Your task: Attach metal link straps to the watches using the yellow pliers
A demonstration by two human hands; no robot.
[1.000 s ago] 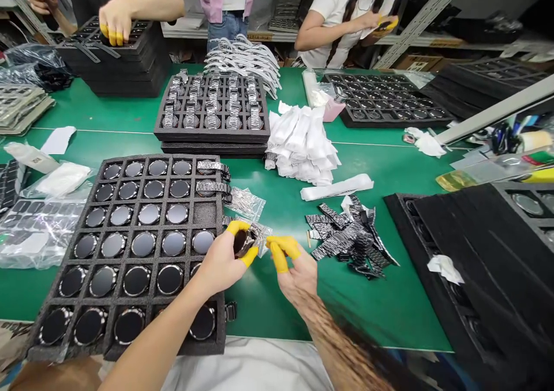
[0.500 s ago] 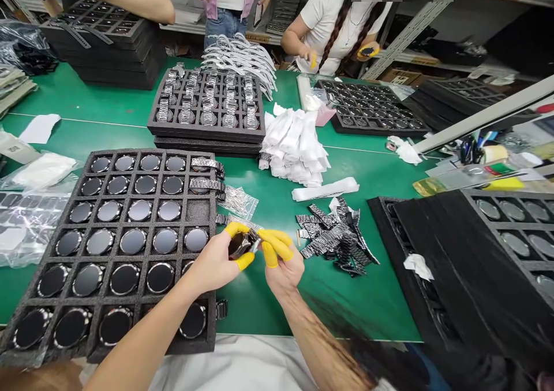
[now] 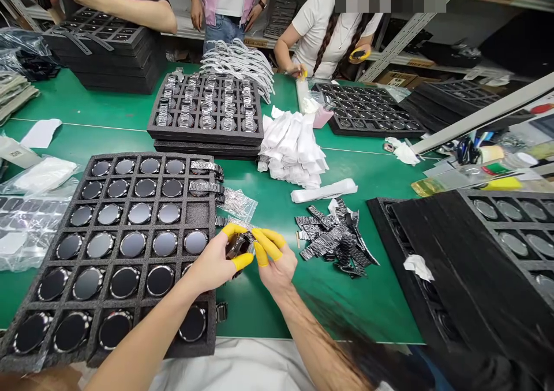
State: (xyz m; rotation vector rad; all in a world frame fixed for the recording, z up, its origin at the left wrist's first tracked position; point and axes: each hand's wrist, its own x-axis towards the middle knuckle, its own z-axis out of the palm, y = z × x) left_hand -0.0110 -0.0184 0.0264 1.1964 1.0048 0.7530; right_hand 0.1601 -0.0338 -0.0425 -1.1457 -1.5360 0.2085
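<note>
My left hand (image 3: pixel 219 262), with yellow finger cots on, grips a dark round watch (image 3: pixel 234 246) between thumb and fingers. My right hand (image 3: pixel 277 264), also in yellow cots, pinches at the watch's right edge, where a bit of metal strap shows; the fingertips hide most of it. To the left lies a foam tray of round watches (image 3: pixel 134 244), with one vacant compartment in its right column. Two watches in that column wear metal straps (image 3: pixel 205 187). A clear bag of small metal pins (image 3: pixel 238 201) lies just beyond my hands. Right of them is a pile of dark metal straps (image 3: pixel 335 235).
Stacked trays of strapped watches (image 3: pixel 208 140) stand behind, beside white wrapped strips (image 3: pixel 294 148) and white straps (image 3: pixel 238 62). A single white strip (image 3: pixel 324 190) lies nearer. Black foam trays (image 3: pixel 450 252) fill the right. Several people are across the table.
Both my hands have shifted slightly left, still together at the watch, and my right fingers have closed in on its edge. Across the table, a co-worker's hand has lowered to the table.
</note>
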